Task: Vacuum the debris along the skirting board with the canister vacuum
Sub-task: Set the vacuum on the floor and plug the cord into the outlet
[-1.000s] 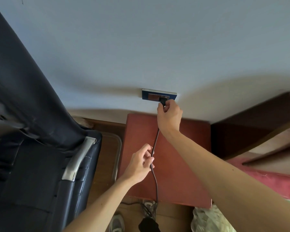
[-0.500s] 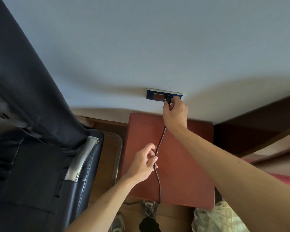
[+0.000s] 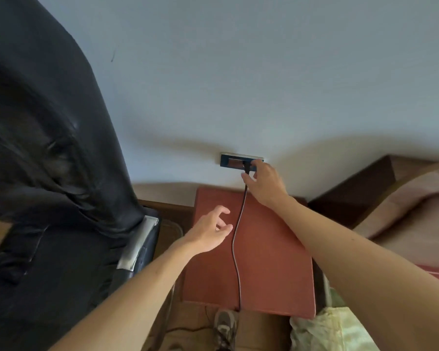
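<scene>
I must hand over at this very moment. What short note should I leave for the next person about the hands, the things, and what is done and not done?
Left hand: open, holds nothing, just beside the cord.
Right hand: thumb and fingers at the plug; I cannot tell whether its grip is closed.
Plug sits at the wall socket; the cord runs down over the red-brown surface to the floor. The vacuum is out of view.
Done: plug brought to the socket.
Left: check that the plug is fully in, then vacuum along the skirting board.
</scene>
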Motion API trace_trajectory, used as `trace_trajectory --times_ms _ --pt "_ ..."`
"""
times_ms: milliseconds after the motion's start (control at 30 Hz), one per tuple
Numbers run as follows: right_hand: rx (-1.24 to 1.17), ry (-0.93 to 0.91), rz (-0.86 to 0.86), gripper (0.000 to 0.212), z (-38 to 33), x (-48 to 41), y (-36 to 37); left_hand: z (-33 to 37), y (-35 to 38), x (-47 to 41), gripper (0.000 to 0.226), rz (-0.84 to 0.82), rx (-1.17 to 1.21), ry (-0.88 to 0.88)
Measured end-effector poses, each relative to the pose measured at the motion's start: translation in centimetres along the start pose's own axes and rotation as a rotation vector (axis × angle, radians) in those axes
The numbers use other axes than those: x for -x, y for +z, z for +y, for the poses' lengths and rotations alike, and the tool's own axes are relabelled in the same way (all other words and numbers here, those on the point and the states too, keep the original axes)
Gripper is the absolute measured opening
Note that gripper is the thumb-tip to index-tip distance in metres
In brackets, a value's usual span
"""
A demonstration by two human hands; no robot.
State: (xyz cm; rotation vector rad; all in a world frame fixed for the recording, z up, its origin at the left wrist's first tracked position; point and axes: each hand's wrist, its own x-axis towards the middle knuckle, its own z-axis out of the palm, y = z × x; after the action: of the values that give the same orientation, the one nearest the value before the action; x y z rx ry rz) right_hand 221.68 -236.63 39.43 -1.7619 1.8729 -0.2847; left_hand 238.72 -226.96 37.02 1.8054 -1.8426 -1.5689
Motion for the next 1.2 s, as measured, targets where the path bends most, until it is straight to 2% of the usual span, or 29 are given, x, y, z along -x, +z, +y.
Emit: trace_trajectory --times_ms 200,367,533,900,1200 --pt "0.239 -0.101 -0.080 0.064 -4.0 4.6 -6.9 4.4 -6.8 4.3 0.074 0.040 -0.291 -0.008" --pt "0.358 -0.134 -0.046 0.075 -9.2 9.7 -13.0 8.0 -11.8 10.4 0.082 0.166 -0.572 0.042" --pt "0.451 -0.159 0.041 0.080 -14.2 15.7 -18.4 11.0 -15.8 17.4 0.089 0.281 -0.723 0.112" --pt "0.507 -0.266 0.142 0.085 -22.1 26.2 -26.7 16.3 -23.1 32.2 0.089 0.518 -0.845 0.215" --pt "0.546 -0.475 0.170 0.086 -27.0 31.1 -30.0 16.9 -24.7 42.0 0.090 0.707 -0.854 0.063"
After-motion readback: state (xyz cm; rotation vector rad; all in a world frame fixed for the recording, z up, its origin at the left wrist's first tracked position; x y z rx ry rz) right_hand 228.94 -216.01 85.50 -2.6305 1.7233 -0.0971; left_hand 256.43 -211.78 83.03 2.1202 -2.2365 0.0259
